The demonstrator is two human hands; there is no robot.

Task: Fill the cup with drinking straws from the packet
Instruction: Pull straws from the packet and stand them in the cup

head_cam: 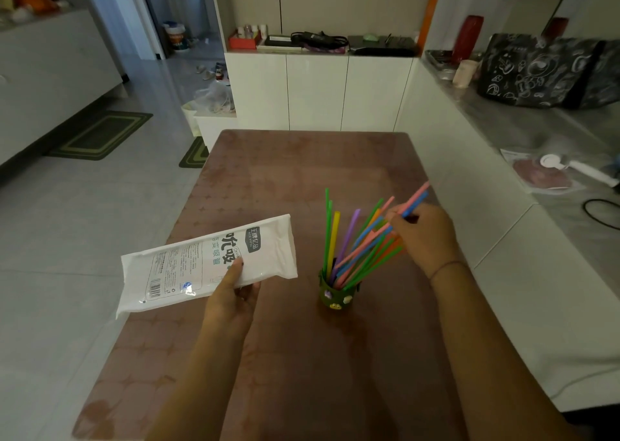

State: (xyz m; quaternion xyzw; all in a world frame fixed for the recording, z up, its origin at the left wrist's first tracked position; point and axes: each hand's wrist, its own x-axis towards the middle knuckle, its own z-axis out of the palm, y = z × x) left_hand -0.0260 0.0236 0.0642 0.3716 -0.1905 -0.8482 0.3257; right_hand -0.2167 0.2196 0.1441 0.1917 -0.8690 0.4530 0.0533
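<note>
Now, with your right hand pinching the straws, drop them upright into the cup near the table's right edge; your left hand grips the packet.

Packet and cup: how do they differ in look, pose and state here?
The packet is white and flat; the cup is dark green and round. The packet is held tilted by the left hand; the cup stands upright on the table. The cup holds coloured straws; none show in the packet.
</note>
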